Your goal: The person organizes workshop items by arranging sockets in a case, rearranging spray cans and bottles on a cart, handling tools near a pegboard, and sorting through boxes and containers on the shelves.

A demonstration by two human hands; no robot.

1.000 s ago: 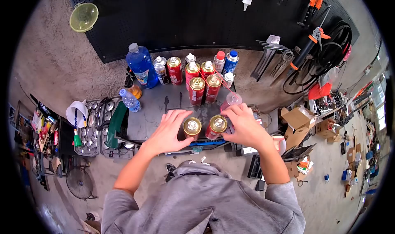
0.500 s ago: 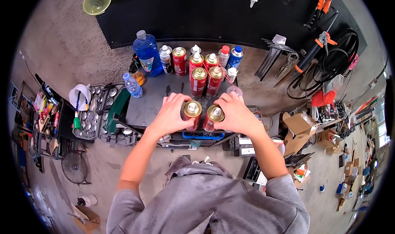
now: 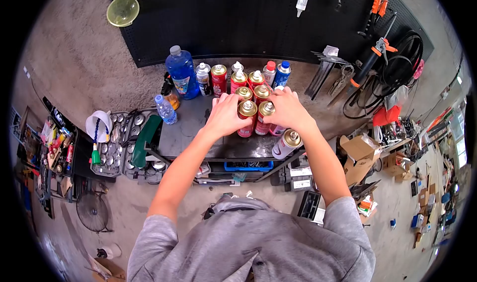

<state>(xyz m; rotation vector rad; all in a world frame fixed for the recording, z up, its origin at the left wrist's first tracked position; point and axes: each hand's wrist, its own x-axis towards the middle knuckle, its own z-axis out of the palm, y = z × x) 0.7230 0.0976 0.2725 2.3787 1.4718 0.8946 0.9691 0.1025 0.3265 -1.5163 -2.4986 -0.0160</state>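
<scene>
1. The left hand (image 3: 226, 115) wraps around a red spray can with a gold top (image 3: 246, 118), fingers curled on its left side and the thumb toward the person.
2. The right hand (image 3: 288, 110) grips a second red can (image 3: 263, 118), which stands upright and touching the first one on its right.
3. Both held cans stand near the middle of the dark tabletop (image 3: 191, 133), closer to its far edge than to its near edge.
4. Just beyond the held pair, two more gold-topped red cans (image 3: 252, 92) stand side by side; the held cans sit close against them, though I cannot tell whether they touch.
5. A row of cans and bottles lines the far edge: a large blue bottle (image 3: 181, 72) at the far left corner, then a silver can (image 3: 202, 78), red cans, and a blue-capped can (image 3: 281, 73) toward the right.
6. A small clear water bottle (image 3: 164, 109) stands at the left edge, well apart from the left hand.
7. A pale can with a gold top (image 3: 286, 144) leans tilted at the near right corner, below the right wrist.
8. The fingertips of both hands are hidden behind the cans, so the far side of each grip cannot be seen.
9. A pinkish object (image 3: 276, 130) under the right palm is mostly covered and cannot be made out.
10. Can labels are too small to read.
</scene>
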